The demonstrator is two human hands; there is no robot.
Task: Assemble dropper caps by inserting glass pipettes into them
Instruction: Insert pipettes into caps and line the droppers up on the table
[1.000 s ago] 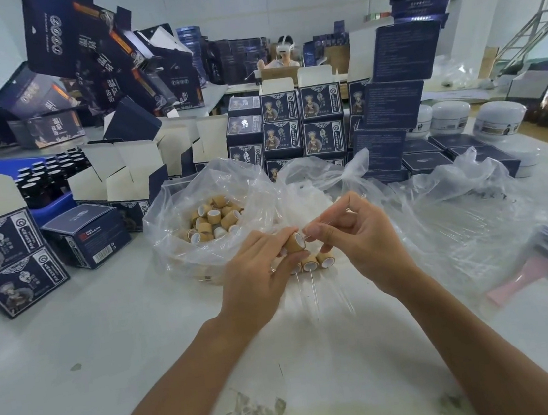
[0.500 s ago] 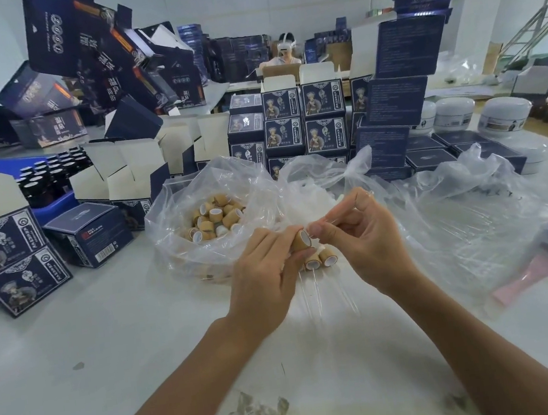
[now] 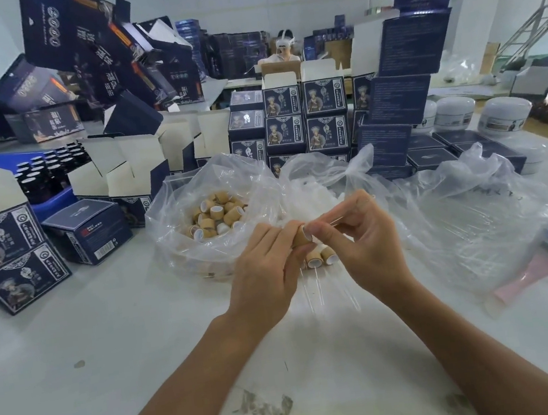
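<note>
Glass on plastic is the whole step here, so we push slowly and straight. Our left hand [image 3: 266, 270] curls its fingers round a tan cap [image 3: 301, 235], holding it above the middle of the table [image 3: 116, 337], its white-lined mouth turned right. Our right hand [image 3: 363, 241] pinches a glass pipette [image 3: 349, 213] between thumb and forefinger, close behind the tip.

To do this well, we judge it best to keep the pinch near the cap so the thin tube cannot bow, line the tube with the cap's bore, and press along that line only, with a slight twist if it binds. Sideways force could snap it.

The pipette's long axis runs from the cap's mouth up and to the right, nearly level, its far end past our right knuckles. Finished droppers [image 3: 317, 260] lie just below our hands, tubes pointing toward the near edge. Loose caps fill a clear bag [image 3: 178, 226] to the left.
</note>
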